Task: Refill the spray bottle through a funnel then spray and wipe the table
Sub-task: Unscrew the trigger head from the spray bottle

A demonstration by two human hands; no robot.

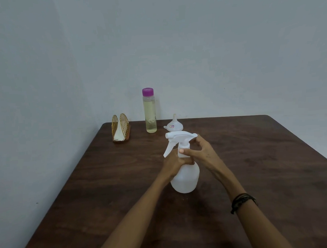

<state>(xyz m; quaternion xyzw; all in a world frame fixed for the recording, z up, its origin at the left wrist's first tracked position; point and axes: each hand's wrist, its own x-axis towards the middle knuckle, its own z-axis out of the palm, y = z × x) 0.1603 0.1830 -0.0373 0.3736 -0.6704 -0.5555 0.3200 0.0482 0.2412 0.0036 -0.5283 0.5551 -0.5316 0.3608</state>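
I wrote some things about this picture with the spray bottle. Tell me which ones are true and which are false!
1. The tall bottle at the back has a purple cap. True.
2. The funnel sits in the spray bottle. False: it stands upside down on the table, behind the spray bottle, whose spray head is on.
3. The left hand grips the spray bottle's neck. True.
4. The right hand rests flat on the table. False: its fingers are at the spray head.
5. The napkin holder stands right of the funnel. False: it is at the table's far left, holding a white napkin.
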